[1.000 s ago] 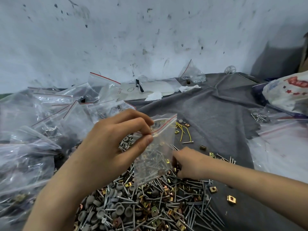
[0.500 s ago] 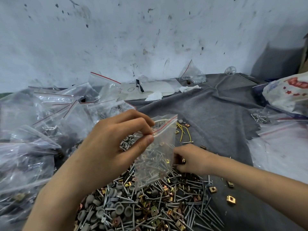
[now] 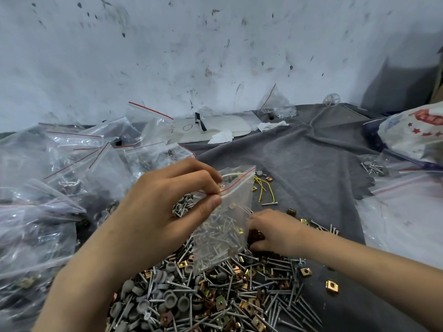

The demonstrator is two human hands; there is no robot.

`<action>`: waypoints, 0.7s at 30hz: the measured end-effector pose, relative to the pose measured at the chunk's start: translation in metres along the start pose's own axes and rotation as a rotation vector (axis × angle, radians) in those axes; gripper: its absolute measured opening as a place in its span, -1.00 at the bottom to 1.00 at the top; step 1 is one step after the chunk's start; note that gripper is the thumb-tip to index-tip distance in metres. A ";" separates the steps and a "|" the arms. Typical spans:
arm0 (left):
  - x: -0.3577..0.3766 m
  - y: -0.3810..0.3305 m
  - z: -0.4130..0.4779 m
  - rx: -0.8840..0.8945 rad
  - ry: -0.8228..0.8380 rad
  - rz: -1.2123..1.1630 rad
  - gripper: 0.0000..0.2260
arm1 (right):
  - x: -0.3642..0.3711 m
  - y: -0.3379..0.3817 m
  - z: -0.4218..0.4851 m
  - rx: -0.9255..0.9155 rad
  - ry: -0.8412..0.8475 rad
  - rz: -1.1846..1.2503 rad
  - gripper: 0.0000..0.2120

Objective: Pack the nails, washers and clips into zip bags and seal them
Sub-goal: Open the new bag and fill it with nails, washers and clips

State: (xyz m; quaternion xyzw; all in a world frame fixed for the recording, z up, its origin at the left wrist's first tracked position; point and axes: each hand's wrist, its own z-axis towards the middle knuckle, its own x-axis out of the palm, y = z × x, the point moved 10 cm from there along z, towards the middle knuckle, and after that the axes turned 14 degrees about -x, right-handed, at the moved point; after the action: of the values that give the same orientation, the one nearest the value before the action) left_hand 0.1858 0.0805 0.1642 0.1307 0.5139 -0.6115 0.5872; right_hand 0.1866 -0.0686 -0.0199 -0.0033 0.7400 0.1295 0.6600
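- The step in hand looks like filling: the left hand pinches a small zip bag between thumb and fingers at its red seal line, holding it upright above the pile, mouth unsealed.
- The bag already holds many nails and a few brass pieces, filling roughly its lower half.
- The right hand is down on the pile just beside the bag, fingers curled towards some dark clips; its fingertips are hidden behind the bag, so I cannot tell whether it has closed on anything.
- The next move probably calls for lifting a pinch of parts to the mouth, which the left hand must hold open wide enough, then pressing the seal shut along its length.
- Loose nails, grey washers and brass clips lie mixed on a grey cloth over the desk.
- Filled bags crowd the left side; a printed sack sits far right.
- Yellow wires lie just behind the bag; tangled nails may snag the picking.
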 end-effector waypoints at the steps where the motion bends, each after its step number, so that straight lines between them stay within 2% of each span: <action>1: 0.000 0.000 0.000 0.001 0.001 0.000 -0.79 | 0.000 0.001 0.000 -0.007 -0.026 -0.002 -0.70; 5: 0.000 0.000 0.000 0.002 -0.002 0.005 -0.79 | -0.002 0.004 -0.003 -0.047 -0.114 0.025 -0.74; 8: 0.000 0.001 0.001 -0.001 -0.004 -0.002 -0.78 | -0.023 -0.001 -0.011 -0.008 -0.262 0.178 -0.81; 11: 0.001 0.003 0.001 -0.010 -0.002 0.007 -0.78 | -0.072 -0.011 -0.027 0.086 -0.588 0.522 -0.93; 12: 0.002 0.003 0.002 -0.012 0.001 0.008 -0.78 | -0.089 -0.012 -0.034 0.091 -0.714 0.656 -0.90; 15: 0.005 0.004 0.002 -0.017 0.013 0.005 -0.78 | -0.144 0.003 -0.055 -0.024 -1.032 0.885 -0.89; 17: 0.006 0.003 0.002 -0.013 0.018 0.005 -0.78 | -0.168 0.028 -0.061 -0.112 -1.046 0.837 -0.91; 21: 0.003 0.000 0.002 0.003 -0.003 -0.007 -0.79 | -0.171 0.059 -0.051 -0.118 -0.855 0.631 -0.82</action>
State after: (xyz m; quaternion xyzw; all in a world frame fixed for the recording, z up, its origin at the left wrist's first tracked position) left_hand 0.1863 0.0771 0.1626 0.1289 0.5125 -0.6147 0.5855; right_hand 0.1482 -0.0502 0.1633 0.2350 0.3618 0.3529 0.8303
